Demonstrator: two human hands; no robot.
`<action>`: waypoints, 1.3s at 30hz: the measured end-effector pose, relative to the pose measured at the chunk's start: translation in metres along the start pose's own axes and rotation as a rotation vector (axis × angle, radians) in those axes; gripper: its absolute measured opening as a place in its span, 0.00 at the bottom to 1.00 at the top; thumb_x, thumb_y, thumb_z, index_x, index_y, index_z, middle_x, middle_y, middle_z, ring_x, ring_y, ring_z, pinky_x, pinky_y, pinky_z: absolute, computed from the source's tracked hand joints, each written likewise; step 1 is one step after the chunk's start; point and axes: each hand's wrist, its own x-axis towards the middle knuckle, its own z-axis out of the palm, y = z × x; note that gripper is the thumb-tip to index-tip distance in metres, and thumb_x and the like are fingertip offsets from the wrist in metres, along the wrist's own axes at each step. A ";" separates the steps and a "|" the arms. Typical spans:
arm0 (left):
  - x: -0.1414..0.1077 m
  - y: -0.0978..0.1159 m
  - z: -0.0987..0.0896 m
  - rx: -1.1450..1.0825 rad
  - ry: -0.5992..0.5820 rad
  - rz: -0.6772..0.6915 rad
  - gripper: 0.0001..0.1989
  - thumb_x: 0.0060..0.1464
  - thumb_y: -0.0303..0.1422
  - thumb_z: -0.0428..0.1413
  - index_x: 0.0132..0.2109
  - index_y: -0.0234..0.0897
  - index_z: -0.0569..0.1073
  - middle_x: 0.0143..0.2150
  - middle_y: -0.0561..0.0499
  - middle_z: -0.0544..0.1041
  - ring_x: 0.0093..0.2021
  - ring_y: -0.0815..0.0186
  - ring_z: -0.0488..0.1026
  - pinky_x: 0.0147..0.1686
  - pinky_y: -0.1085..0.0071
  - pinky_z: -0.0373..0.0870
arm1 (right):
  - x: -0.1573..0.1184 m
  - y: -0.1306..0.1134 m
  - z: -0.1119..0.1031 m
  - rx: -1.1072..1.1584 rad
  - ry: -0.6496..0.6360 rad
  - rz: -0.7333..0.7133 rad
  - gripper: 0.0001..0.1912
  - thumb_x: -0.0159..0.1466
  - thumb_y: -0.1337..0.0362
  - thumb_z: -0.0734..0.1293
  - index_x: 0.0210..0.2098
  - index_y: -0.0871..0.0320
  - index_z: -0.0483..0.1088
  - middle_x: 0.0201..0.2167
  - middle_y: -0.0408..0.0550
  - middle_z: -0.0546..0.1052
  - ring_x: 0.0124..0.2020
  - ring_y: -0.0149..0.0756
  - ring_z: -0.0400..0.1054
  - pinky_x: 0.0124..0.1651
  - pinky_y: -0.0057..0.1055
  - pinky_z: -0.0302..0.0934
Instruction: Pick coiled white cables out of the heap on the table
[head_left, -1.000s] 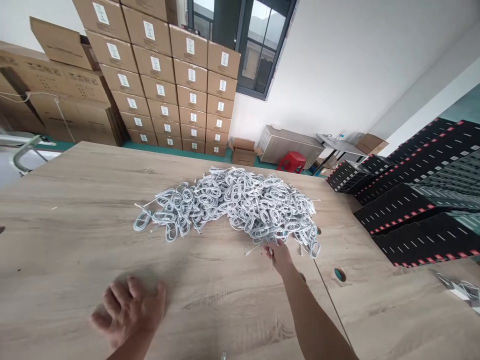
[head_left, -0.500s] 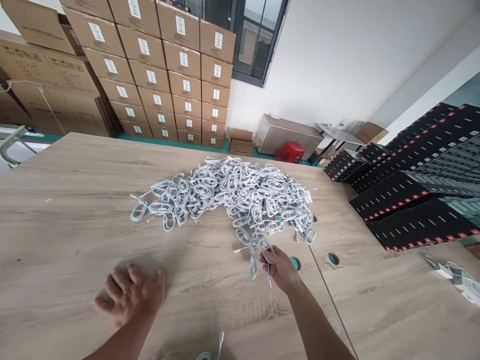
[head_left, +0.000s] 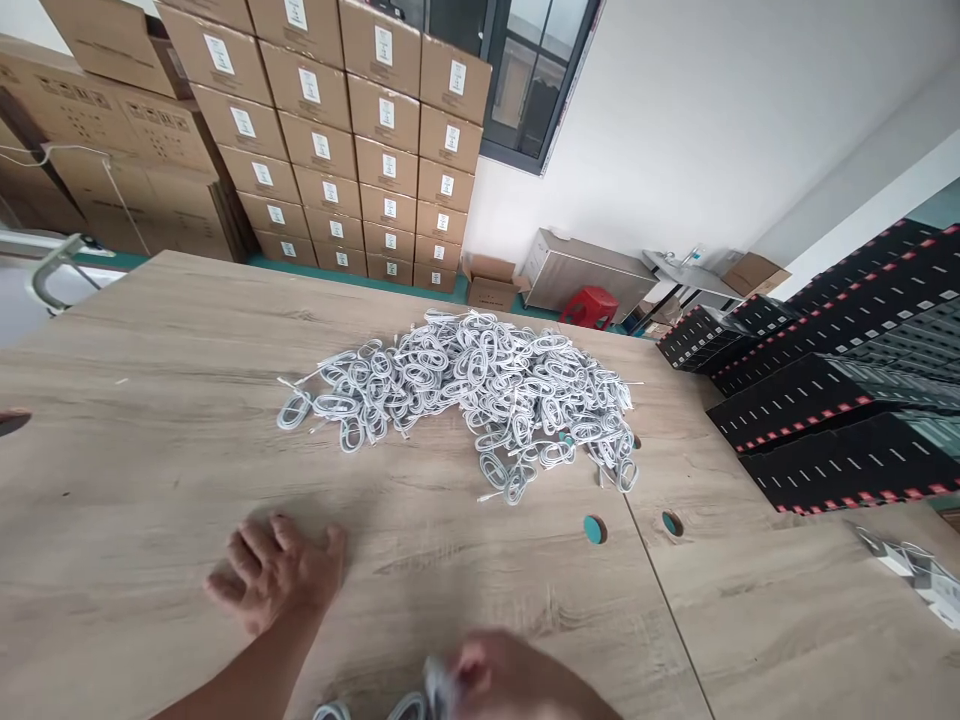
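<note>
My left hand [head_left: 281, 570] rests on the wooden table [head_left: 187, 450] with its fingers spread, holding nothing. At the bottom edge, my right hand [head_left: 502, 675] is smeared by motion and closed on a coiled white charging cable [head_left: 439, 685], which is blurred too. Beside it, partly cut off by the frame, lie more coiled white cables [head_left: 331, 711]. Farther back on the table spreads a wide heap of the same coiled cables [head_left: 480, 375], with a few loose coils along its near side.
Black trays with red edges [head_left: 832, 440] stand stacked at the right. Teal-lined holes [head_left: 595, 529] pierce the table near a seam. White parts [head_left: 919, 580] lie at far right. Behind the table are stacked cartons [head_left: 386, 130], a red stool [head_left: 590, 306] and a grey cabinet [head_left: 585, 270].
My right hand has come from the near edge of the heap back toward me with a coiled cable. My left hand stays on the table. The view has shifted slightly.
</note>
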 end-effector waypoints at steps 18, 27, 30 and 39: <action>-0.006 0.004 -0.004 -0.032 0.002 -0.015 0.44 0.62 0.53 0.33 0.72 0.22 0.54 0.76 0.27 0.49 0.76 0.44 0.39 0.71 0.37 0.36 | 0.082 -0.065 -0.127 -0.346 0.428 -0.188 0.09 0.62 0.56 0.66 0.31 0.54 0.71 0.25 0.42 0.74 0.30 0.37 0.67 0.36 0.31 0.58; -0.008 0.006 -0.006 -0.043 0.011 -0.013 0.43 0.62 0.52 0.35 0.71 0.22 0.55 0.75 0.26 0.50 0.76 0.44 0.40 0.71 0.36 0.37 | 0.012 -0.067 -0.101 0.377 0.124 -0.053 0.23 0.55 0.42 0.75 0.29 0.57 0.74 0.20 0.39 0.70 0.22 0.27 0.58 0.28 0.27 0.52; -0.006 0.004 -0.002 -0.031 0.032 -0.002 0.43 0.62 0.53 0.35 0.71 0.22 0.56 0.75 0.25 0.52 0.76 0.44 0.42 0.70 0.36 0.39 | -0.013 -0.064 -0.085 0.137 -0.331 0.056 0.17 0.57 0.47 0.75 0.35 0.56 0.80 0.27 0.44 0.78 0.26 0.32 0.67 0.31 0.29 0.58; -0.002 0.000 0.003 -0.007 0.040 -0.002 0.44 0.61 0.53 0.36 0.71 0.22 0.58 0.75 0.26 0.54 0.76 0.43 0.44 0.70 0.35 0.42 | 0.109 -0.099 -0.084 -0.618 0.708 0.112 0.24 0.60 0.57 0.70 0.55 0.55 0.72 0.58 0.60 0.71 0.58 0.55 0.68 0.49 0.43 0.64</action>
